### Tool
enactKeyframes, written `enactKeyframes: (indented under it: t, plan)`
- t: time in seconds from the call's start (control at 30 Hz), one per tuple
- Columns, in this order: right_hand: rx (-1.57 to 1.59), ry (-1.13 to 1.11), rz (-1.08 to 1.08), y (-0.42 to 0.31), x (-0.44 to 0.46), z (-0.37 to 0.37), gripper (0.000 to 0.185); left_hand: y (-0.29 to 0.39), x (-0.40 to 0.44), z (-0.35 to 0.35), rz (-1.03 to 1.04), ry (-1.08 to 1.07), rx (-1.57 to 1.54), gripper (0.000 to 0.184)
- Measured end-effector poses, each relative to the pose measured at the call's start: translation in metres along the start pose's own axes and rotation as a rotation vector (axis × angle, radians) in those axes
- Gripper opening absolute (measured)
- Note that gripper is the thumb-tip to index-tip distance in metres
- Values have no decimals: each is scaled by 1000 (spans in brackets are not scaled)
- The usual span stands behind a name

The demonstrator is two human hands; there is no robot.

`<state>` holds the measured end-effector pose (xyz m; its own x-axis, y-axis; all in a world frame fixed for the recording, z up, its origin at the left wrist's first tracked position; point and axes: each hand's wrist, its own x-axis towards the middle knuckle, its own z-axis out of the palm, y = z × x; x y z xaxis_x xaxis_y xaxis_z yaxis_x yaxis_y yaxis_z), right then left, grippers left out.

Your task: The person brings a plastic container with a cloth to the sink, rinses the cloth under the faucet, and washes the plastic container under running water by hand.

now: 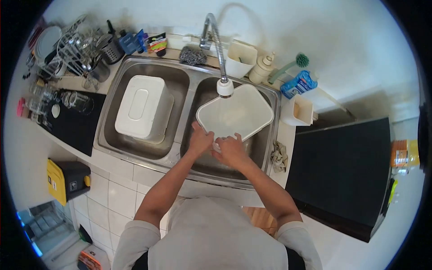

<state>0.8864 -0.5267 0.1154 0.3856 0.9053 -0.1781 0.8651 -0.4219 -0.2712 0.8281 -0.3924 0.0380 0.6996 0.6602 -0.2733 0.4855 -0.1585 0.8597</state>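
Observation:
In the right basin of the steel double sink (pixel 176 150), a white rectangular plastic lid (pixel 236 112) with rounded corners lies tilted beneath the faucet head (pixel 225 88). My left hand (pixel 201 139) grips the lid's near left edge, its fingers curled at the rim. Close beside it, my right hand (pixel 230 149) holds the same near edge, with the fingertips partly hidden. A white plastic bin (pixel 141 108) sits upside down in the left basin. Whether water is running from the faucet, I cannot tell.
Behind the sink stand a steel scouring pad (pixel 192 56), a soap dispenser (pixel 262 68) and a green brush (pixel 301 60). A crumpled cloth (pixel 279 156) lies on the right edge. Dishes fill a rack (pixel 74 47) at far left; a black-topped appliance (pixel 339 171) stands right.

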Motion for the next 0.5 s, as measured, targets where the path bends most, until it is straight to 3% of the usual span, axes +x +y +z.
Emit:
enactKeyframes:
  t: [0.1, 0.2, 0.3, 0.4, 0.47, 0.5]
  plan:
    - [13, 111, 26, -1, -4, 37, 18, 17, 5, -15, 236, 245, 454, 59]
    - [85, 80, -48, -2, -7, 45, 17, 9, 39, -9, 479, 268, 852, 46]
    - [82, 3, -68, 7, -17, 40, 16, 32, 71, -2, 422, 39, 953, 30]
    - [75, -63, -47, 21, -31, 33, 17, 29, 98, 30, 506, 17, 956, 22]
    - [45, -167, -78, 36, -38, 24, 18, 55, 101, 41, 445, -127, 943, 21]
    - [47, -200, -74, 39, -44, 22, 18, 55, 110, 47, 559, -62, 1134, 28]
